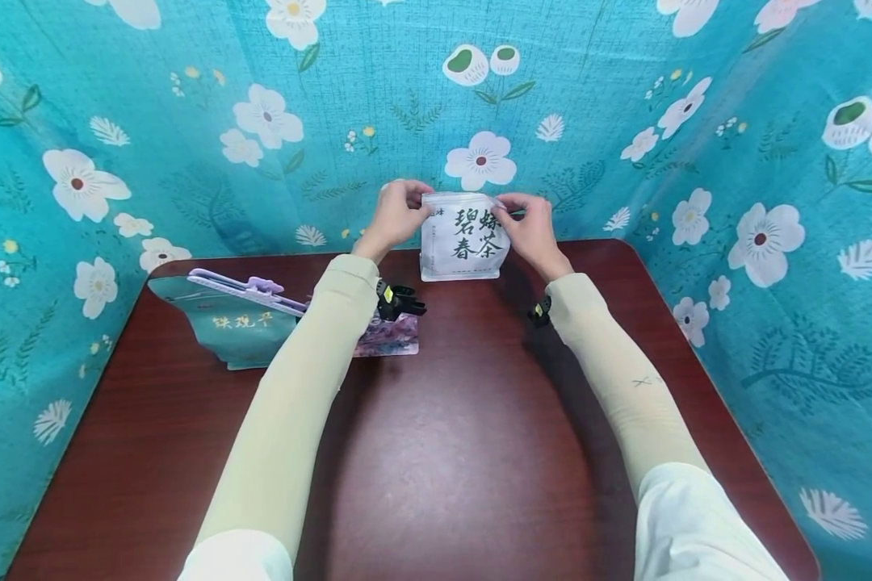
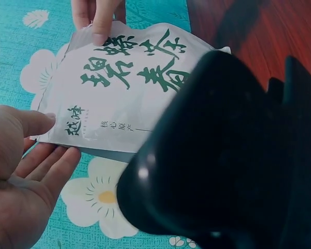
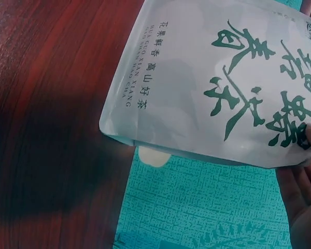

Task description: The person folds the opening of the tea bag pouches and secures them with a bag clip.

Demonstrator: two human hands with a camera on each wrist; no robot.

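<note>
Floral bkgd cloth [image 1: 400, 105], hands [image 1: 394, 214] [image 1: 530, 226] pinching wht pkg [image 1: 462, 239]

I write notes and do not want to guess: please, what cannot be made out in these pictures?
Purple pack: head view, partly behind the left sleeve.
Green bag, right end: head view, behind that sleeve.
White bag, back and contents: every view, hidden by its front.
Its lower part: left wrist view, behind the black device.
Right hand: right wrist view, cut off by the right edge.

Your long sleeves [image 1: 283, 424] pale yellow-green, white upper sleeves [image 1: 690, 516] above; black wrist mounts [image 1: 405, 303], yellow patches [image 1: 388, 295]; dark scribbled mark [image 1: 647, 381] on your right forearm covering.
</note>
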